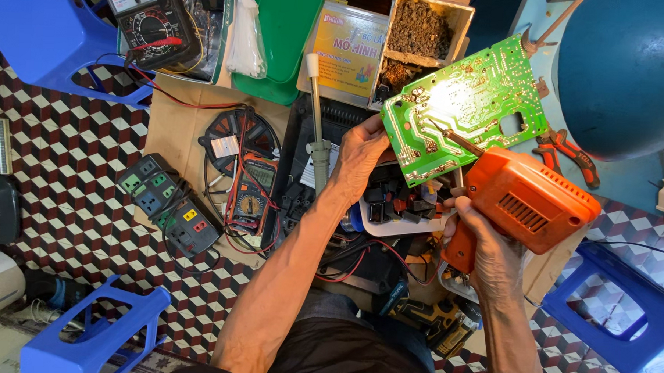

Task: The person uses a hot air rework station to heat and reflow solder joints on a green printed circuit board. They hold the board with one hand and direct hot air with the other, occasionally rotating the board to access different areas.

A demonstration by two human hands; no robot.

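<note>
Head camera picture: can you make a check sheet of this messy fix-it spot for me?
Surface: cardboard sheet on a checkered tile floor.
Job's things: green circuit board; orange soldering gun, tip on the board.
Clutter: two meters, power strip, pliers, box of parts.
Grippers: left hand holds the board's edge; right hand grips the gun's handle.
Cables: red and black leads under the arms.
Surroundings: blue plastic stools.
</note>
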